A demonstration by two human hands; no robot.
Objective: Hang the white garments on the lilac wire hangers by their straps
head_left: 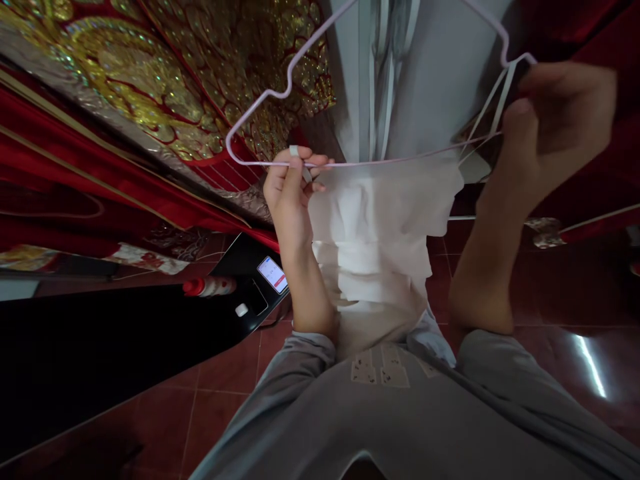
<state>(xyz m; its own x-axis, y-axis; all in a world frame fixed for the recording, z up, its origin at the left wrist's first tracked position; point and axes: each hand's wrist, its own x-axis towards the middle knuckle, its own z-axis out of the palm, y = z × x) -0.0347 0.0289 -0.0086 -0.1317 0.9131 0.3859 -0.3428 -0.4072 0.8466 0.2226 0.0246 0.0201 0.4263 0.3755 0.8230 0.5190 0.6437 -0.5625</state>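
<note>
A thin pale pink clothes hanger (257, 110) spans the space in front of me, its top cut off by the upper edge. My left hand (295, 177) pinches the hanger's bottom bar near its left corner, with a short white strap (293, 151) caught in the fingers. At the right end, my right hand (565, 127) is closed by the hanger's corner, blurred by motion. A white strap (501, 97) loops over that corner beside the thumb. Below the bar, a cream tiered, ruffled garment (375, 220) hangs down toward my body.
Red and gold sequined garments (220, 73) hang at the left, and more red cloth (595, 40) hangs at the right. On a black table (125, 353) at the left are a lit phone (273, 274), a red-capped bottle (210, 287) and a small white case (241, 309). The floor (225, 373) is red tile.
</note>
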